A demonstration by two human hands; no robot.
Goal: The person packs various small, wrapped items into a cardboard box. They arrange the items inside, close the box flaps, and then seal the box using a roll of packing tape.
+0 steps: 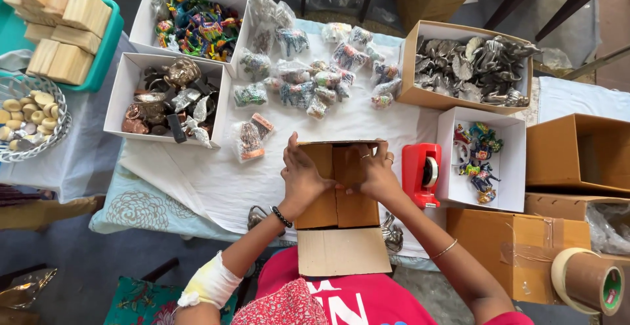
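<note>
Cardboard box (338, 197) flaps pressed down by left hand (303, 179) and right hand (375, 174).

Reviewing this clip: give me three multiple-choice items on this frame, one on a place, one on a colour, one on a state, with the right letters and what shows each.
1. Where does the tape dispenser stand?
A. inside the teal tray
B. on the white cloth, just right of the cardboard box
C. on the floor

2. What colour is the tape dispenser?
A. red
B. yellow
C. black

3. How do the hands meet the cardboard box?
A. both lifted clear of it
B. only one touches it
C. both press its two inner flaps down

Answers:
1 B: it sits between the cardboard box and a white box of colourful figurines.
2 A: its body is plainly red.
3 C: the left hand and right hand lie flat on the folded flaps, while the near flap is open towards the person.
</note>
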